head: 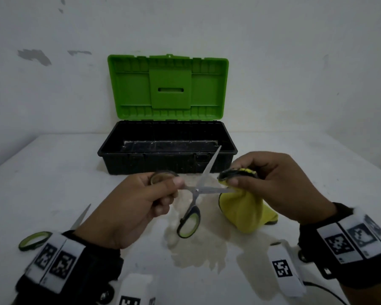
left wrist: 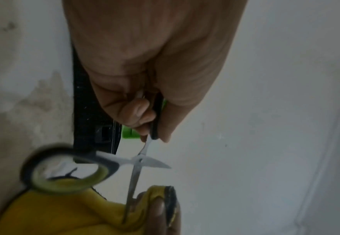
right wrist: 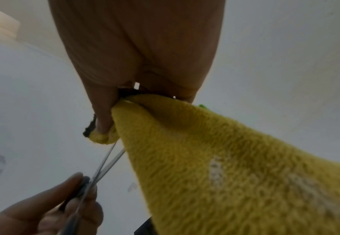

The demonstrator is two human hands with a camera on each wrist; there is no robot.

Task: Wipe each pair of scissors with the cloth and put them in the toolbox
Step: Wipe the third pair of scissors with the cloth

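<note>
Behind left hand (head: pixel 128 208), second scissors (head: pixel 37 237) half hidden; blade tip buried in cloth (head: pixel 244 208).

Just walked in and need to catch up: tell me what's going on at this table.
A person is cleaning scissors. The left hand holds one handle of an opened pair of scissors, while the right hand pinches a yellow cloth around one blade. The toolbox stands open behind, no scissors visible in it. Another pair of scissors lies on the table by the left wrist.
</note>
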